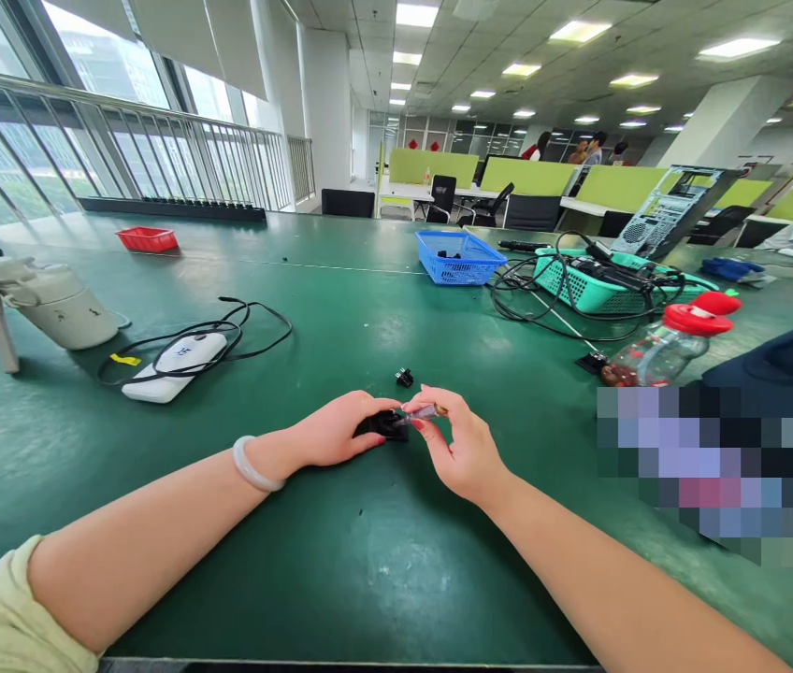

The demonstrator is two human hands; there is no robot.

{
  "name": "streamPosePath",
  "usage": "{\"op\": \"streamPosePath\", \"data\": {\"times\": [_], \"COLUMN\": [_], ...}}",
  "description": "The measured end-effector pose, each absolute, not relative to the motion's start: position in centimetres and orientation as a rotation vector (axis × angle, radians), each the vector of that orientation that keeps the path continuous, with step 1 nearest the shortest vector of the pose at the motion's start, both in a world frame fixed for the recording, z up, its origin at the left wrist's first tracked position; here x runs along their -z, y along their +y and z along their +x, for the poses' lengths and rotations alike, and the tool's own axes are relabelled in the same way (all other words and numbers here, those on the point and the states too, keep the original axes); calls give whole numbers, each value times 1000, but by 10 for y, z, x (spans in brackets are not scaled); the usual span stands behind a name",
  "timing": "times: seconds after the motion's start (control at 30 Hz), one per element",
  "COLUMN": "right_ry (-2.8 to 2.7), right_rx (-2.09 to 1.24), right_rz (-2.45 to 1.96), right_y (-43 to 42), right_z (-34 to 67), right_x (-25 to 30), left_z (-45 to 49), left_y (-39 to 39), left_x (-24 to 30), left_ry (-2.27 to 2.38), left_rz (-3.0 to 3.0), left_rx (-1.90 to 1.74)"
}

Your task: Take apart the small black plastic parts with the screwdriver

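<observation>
inward from the table point(263, 579) edge nearest the person, the left hand point(337, 427) is gripping a black part point(396, 432); the right hand point(463, 449) is pinching a slim tool point(425, 412) at it. the part is seeming light, stiff, best held by its sides.

Your green table point(340, 322) carries a dark block point(389, 431) under your left hand point(333, 430), with 1 black part point(404, 378) just beyond. On your left sit 1 white box point(156, 383) with a cable point(290, 325) looped across it, 1 flask point(70, 308) and 1 red tray point(148, 241); on your right, 1 blue basket point(463, 272), 1 teal basket point(559, 284) and 1 bottle point(653, 348).
</observation>
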State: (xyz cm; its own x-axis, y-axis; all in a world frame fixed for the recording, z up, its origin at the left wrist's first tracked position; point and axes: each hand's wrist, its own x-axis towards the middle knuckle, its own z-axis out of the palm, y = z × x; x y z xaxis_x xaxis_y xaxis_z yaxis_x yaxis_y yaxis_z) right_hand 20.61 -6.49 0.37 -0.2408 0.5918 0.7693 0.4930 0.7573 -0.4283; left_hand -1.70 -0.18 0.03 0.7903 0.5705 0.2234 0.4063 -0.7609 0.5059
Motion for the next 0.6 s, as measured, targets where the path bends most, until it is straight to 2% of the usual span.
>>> {"op": "streamPosePath", "data": {"times": [0.3,0.47,0.6], "right_ry": [-1842,-1597,-1552], "right_rx": [-72,-4,60], "right_rz": [-865,-720,-912], "right_y": [-69,-68,-56], "right_z": [209,217,223], "right_x": [-13,-12,-8], "left_z": [-16,-15,-17], "left_y": [-12,-15,-11], "left_x": [-10,-10,-8], "left_ry": [662,1087,1427], "left_rz": [2670,2749,2719], "left_rx": [-709,-764,-611]}}
